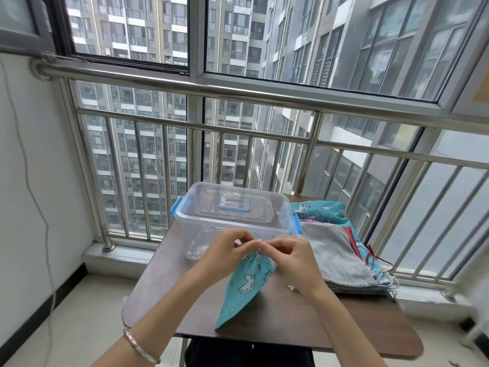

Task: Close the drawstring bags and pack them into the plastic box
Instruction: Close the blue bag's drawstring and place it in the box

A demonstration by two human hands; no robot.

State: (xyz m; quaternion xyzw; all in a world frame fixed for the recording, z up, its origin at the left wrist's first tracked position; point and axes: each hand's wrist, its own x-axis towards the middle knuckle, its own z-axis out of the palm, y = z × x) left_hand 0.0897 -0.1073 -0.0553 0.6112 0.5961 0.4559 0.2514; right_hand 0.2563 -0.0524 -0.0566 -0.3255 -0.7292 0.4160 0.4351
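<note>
A teal drawstring bag (244, 290) printed with white unicorns lies on the brown table, its gathered mouth lifted towards me. My left hand (227, 254) and my right hand (292, 258) both pinch the bag's cord at that cinched mouth, fingertips almost meeting. Just behind my hands stands the clear plastic box (232, 215) with blue latches, its lid on. To the right a stack of flat bags (341, 258) lies with a grey one on top and a teal unicorn bag (320, 211) at the back.
The small brown table (280, 321) has a rounded front edge. A steel railing (238, 133) and windows close off the far side. A white wall with a hanging cable stands at the left. Loose cords trail off the stack's right end (386, 271).
</note>
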